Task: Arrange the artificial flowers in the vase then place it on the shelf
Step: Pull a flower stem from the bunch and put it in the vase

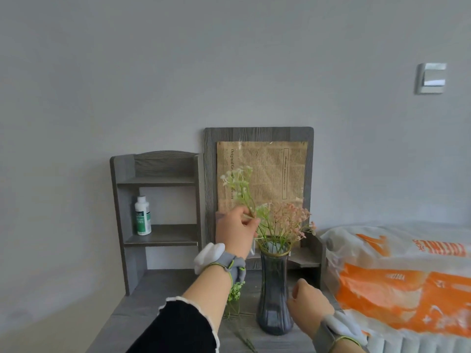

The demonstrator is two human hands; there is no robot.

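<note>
Standing upright on the grey table [158,284], the dark ribbed glass vase [274,294] has a gold rim and already holds pink flowers [290,220] and green stems that fan out above its mouth. The left hand [235,229] is raised above and to the left of the vase, its fingers pinched shut on the stem of a white flower sprig [238,183], which tilts up and to the left in front of a sheet of brown newsprint paper [277,169] leaning on a grey board [211,149]. The right hand [309,303] sits low beside the vase's right side, fingers curled inward; whether it touches or grips the glass cannot be told from this angle. Both wrists wear grey straps with white pads. More green sprigs [235,293] lie on the table, partly hidden beneath the left forearm, with loose stems trailing toward the near edge. At the back left of the table stands a small grey shelf [158,200], and a white bottle with a green label [142,215] stands on its lower board. To the right lies a white and orange plastic bag [397,276].
</note>
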